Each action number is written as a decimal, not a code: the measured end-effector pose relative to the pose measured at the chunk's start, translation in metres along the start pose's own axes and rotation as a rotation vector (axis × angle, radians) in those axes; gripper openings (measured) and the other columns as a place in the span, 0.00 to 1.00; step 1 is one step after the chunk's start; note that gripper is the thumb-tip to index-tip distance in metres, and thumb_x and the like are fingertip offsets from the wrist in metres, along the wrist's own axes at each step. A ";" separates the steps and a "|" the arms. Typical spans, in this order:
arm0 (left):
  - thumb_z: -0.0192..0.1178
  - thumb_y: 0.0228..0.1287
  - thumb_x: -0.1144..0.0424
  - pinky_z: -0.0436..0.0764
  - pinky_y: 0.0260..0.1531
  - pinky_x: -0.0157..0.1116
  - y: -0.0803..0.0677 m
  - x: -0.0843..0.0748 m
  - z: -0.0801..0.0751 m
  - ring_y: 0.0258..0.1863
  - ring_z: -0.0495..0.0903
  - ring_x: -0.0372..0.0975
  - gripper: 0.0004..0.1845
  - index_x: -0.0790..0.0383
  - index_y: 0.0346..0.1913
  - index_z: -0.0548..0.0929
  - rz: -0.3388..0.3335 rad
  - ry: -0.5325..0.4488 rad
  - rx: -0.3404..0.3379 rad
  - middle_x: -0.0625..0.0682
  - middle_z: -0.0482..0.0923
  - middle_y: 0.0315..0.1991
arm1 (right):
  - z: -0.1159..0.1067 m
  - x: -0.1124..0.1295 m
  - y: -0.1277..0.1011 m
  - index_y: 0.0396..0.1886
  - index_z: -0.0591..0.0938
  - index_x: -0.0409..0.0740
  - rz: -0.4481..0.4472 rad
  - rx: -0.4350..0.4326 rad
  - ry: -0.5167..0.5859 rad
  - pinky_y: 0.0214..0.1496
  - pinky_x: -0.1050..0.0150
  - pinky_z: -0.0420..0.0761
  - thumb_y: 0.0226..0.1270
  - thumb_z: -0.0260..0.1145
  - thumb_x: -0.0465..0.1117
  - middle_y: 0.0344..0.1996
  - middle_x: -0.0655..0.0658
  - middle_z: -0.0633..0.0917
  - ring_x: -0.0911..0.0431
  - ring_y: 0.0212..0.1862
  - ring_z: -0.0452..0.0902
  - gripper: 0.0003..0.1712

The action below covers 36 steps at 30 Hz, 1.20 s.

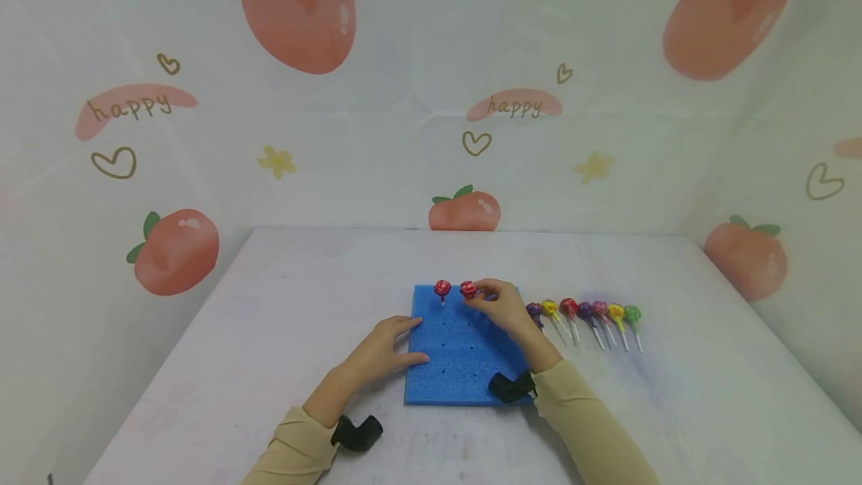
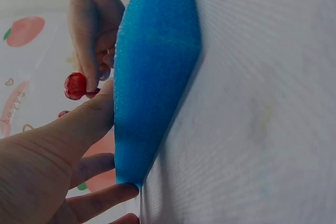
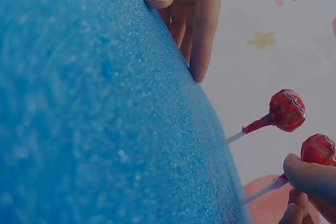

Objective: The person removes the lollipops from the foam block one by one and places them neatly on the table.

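Peach-printed cloth backed a white table (image 1: 269,335) carrying a blue foam pad (image 1: 458,365). At the pad's left edge the left hand (image 1: 387,346) pressed with straight fingers. At its far edge the right hand (image 1: 501,309) pinched a red lollipop (image 1: 468,290), beside another standing lollipop (image 1: 442,289). Right of the pad lay a row of lollipops (image 1: 586,313).

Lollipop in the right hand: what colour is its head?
Red. The lollipop pinched by the right hand shows best in the right wrist view.
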<state>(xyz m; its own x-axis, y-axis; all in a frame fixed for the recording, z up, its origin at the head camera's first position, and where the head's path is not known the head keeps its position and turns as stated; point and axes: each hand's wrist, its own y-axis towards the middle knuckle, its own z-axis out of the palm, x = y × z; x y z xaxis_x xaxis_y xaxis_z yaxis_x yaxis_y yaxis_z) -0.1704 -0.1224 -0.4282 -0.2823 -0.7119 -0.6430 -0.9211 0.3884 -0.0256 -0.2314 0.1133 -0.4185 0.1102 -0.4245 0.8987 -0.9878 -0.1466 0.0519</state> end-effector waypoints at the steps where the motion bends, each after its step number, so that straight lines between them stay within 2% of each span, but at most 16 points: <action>1: 0.65 0.56 0.50 0.64 0.65 0.54 0.000 0.000 0.000 0.66 0.63 0.56 0.37 0.64 0.65 0.68 -0.001 -0.001 -0.001 0.63 0.67 0.64 | 0.000 0.000 0.000 0.43 0.82 0.34 0.001 -0.002 0.005 0.25 0.69 0.68 0.56 0.68 0.36 0.27 0.42 0.81 0.60 0.29 0.69 0.15; 10: 0.65 0.56 0.49 0.65 0.65 0.54 0.000 0.000 0.000 0.66 0.63 0.55 0.36 0.63 0.65 0.68 -0.004 0.007 0.003 0.63 0.67 0.64 | 0.000 0.003 -0.001 0.43 0.83 0.36 0.021 -0.039 0.027 0.29 0.68 0.70 0.55 0.69 0.35 0.28 0.43 0.80 0.57 0.32 0.72 0.14; 18: 0.65 0.56 0.50 0.66 0.64 0.54 0.000 0.001 0.000 0.66 0.64 0.55 0.36 0.62 0.65 0.68 -0.011 0.016 0.005 0.62 0.67 0.64 | -0.005 0.006 -0.001 0.41 0.83 0.35 -0.008 -0.074 0.021 0.28 0.70 0.70 0.55 0.69 0.36 0.25 0.47 0.80 0.59 0.28 0.72 0.14; 24: 0.65 0.56 0.50 0.66 0.65 0.54 0.000 0.000 -0.001 0.66 0.64 0.55 0.36 0.62 0.65 0.68 -0.015 0.014 0.002 0.62 0.67 0.64 | -0.010 0.013 -0.004 0.42 0.84 0.37 0.032 -0.078 0.013 0.31 0.69 0.72 0.56 0.70 0.39 0.31 0.41 0.82 0.55 0.34 0.74 0.15; 29: 0.65 0.56 0.49 0.65 0.65 0.54 0.000 0.001 0.000 0.66 0.64 0.55 0.37 0.63 0.65 0.68 -0.008 0.019 0.005 0.62 0.67 0.64 | -0.014 0.015 -0.006 0.41 0.84 0.36 0.050 -0.074 0.009 0.31 0.70 0.72 0.55 0.70 0.40 0.37 0.38 0.84 0.58 0.32 0.74 0.15; 36: 0.65 0.56 0.50 0.65 0.65 0.54 0.001 0.003 0.000 0.66 0.64 0.55 0.37 0.64 0.65 0.68 0.010 0.007 0.000 0.62 0.68 0.64 | -0.021 0.015 -0.011 0.41 0.84 0.38 0.035 -0.086 -0.033 0.33 0.70 0.74 0.57 0.70 0.43 0.38 0.39 0.85 0.57 0.32 0.74 0.15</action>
<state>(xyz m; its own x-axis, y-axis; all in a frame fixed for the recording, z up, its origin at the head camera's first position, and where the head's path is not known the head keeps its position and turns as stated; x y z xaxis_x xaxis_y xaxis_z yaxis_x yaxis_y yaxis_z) -0.1719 -0.1239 -0.4303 -0.2938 -0.7120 -0.6378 -0.9182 0.3956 -0.0187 -0.2212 0.1273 -0.3964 0.0778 -0.4570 0.8861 -0.9967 -0.0549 0.0592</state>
